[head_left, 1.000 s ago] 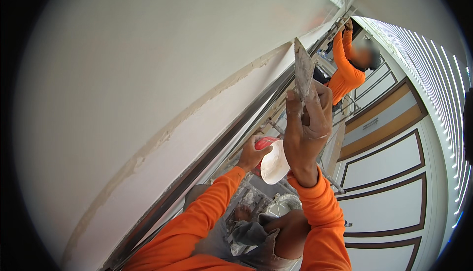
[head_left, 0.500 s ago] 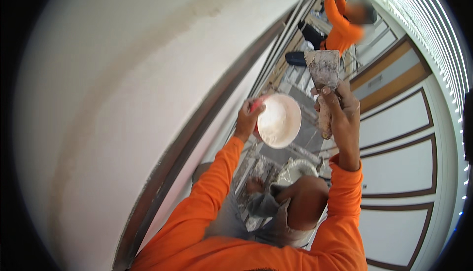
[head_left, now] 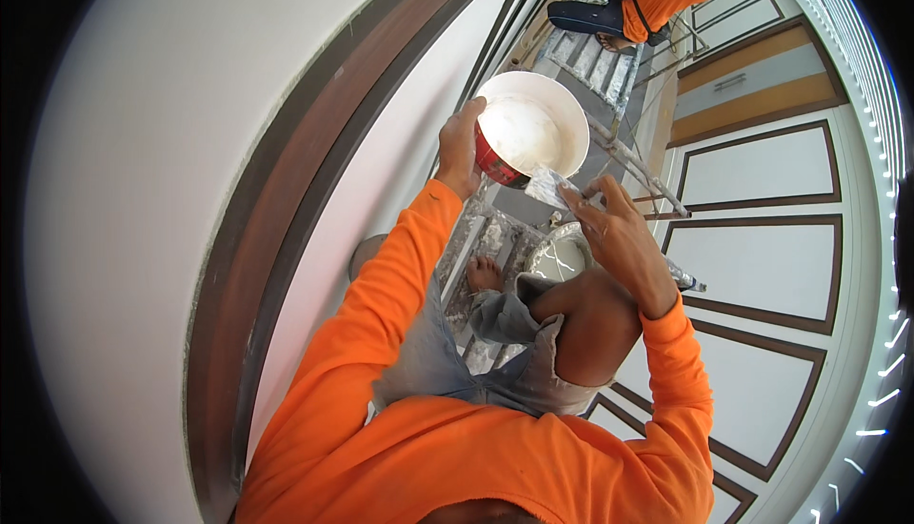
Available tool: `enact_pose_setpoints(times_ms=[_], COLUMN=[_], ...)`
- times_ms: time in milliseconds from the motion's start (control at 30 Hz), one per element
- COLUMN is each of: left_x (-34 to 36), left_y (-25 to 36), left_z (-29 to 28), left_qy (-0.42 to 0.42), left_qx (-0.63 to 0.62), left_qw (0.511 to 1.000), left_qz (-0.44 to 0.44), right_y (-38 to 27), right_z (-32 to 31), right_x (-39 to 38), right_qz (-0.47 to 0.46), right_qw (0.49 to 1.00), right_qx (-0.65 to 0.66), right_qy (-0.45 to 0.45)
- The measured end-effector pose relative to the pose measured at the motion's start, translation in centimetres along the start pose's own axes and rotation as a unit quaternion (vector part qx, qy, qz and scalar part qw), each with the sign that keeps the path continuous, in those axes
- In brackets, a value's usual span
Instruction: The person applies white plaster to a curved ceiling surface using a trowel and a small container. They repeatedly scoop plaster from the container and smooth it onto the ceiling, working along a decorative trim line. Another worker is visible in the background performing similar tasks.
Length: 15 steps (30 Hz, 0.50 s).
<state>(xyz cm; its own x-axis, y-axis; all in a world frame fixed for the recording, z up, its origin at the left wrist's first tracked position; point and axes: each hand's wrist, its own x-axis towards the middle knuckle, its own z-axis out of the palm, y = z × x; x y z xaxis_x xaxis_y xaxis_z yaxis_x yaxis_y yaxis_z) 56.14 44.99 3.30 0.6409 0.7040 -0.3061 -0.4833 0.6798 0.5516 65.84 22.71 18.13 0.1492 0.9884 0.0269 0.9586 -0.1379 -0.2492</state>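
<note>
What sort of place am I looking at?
Probably an indoor room under renovation: scaffold tubes stand beyond the hands, and a smeared scraper sits close to a tub coated white inside.

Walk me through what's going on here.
A person in an orange long-sleeved top is working with white paste. The left hand holds a round red tub with a white inside, its open mouth showing the paste. The right hand grips a flat, white-smeared putty knife, its blade at the tub's rim. Farther off is another person in orange and dark trousers.
</note>
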Motion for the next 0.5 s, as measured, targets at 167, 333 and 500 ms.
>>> enact_pose_setpoints(times_ms=[167,333,500], left_x=[-0.8,0.0,-0.4], left_y=[-1.2,-0.9,-0.2], left_z=[-0.1,-0.5,0.1], left_qy=[0.014,0.024,-0.075], left_qx=[0.05,0.133,0.211], left_qw=[0.998,0.983,0.951], left_qz=[0.037,0.128,0.215], right_y=[-0.7,-1.5,0.1], right_z=[-4.1,-6.6,-5.0], right_x=[-1.6,-2.0,-0.6], right_qz=[0.034,0.079,0.103], right_qw=[0.996,0.994,0.993], right_qx=[0.039,0.069,0.057], right_qy=[-0.068,-0.034,-0.003])
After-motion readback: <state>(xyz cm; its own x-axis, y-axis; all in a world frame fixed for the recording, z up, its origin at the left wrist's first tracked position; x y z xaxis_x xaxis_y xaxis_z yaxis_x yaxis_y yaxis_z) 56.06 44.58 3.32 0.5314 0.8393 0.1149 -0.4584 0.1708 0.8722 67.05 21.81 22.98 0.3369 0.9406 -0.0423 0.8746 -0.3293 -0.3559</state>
